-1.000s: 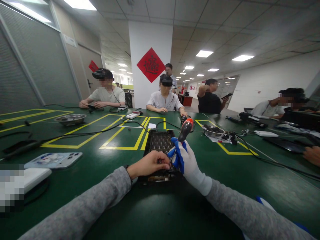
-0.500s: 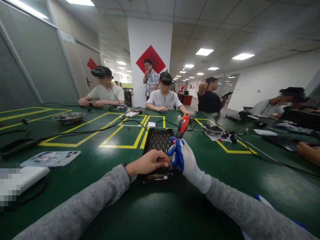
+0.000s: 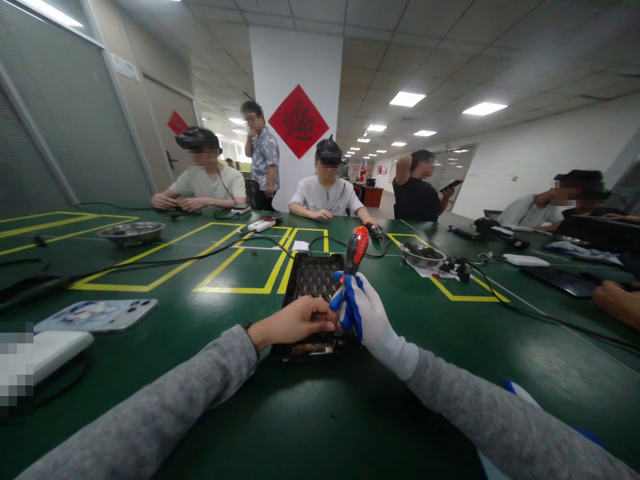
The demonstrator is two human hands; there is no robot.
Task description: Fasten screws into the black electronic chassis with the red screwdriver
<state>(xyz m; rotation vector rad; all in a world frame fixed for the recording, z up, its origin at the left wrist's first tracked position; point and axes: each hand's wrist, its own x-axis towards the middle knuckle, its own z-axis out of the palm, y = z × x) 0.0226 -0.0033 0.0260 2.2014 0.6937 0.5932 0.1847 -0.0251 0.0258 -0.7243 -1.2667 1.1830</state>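
My right hand (image 3: 367, 313), in a white glove with blue fingertips, grips a screwdriver (image 3: 354, 250) with a red and black handle. The tool stands almost upright, with its tip down at the near end of a black perforated tray-like part (image 3: 314, 279) on the green table. My bare left hand (image 3: 296, 320) rests curled on the near edge of that black part, its fingertips pinched close to the screwdriver's tip. What those fingers hold, if anything, is too small to make out.
Yellow tape rectangles (image 3: 240, 267) mark the green table. A metal bowl (image 3: 131, 233) sits far left, another bowl (image 3: 423, 254) with parts right of centre. A phone case (image 3: 97, 313) lies left. Black cables (image 3: 165, 260) cross the table. Several people sit or stand around.
The screwdriver handle has swung from leaning right to nearly upright. A standing person has walked left behind the pillar side. My view has shifted slightly; both hands stay on the black part.
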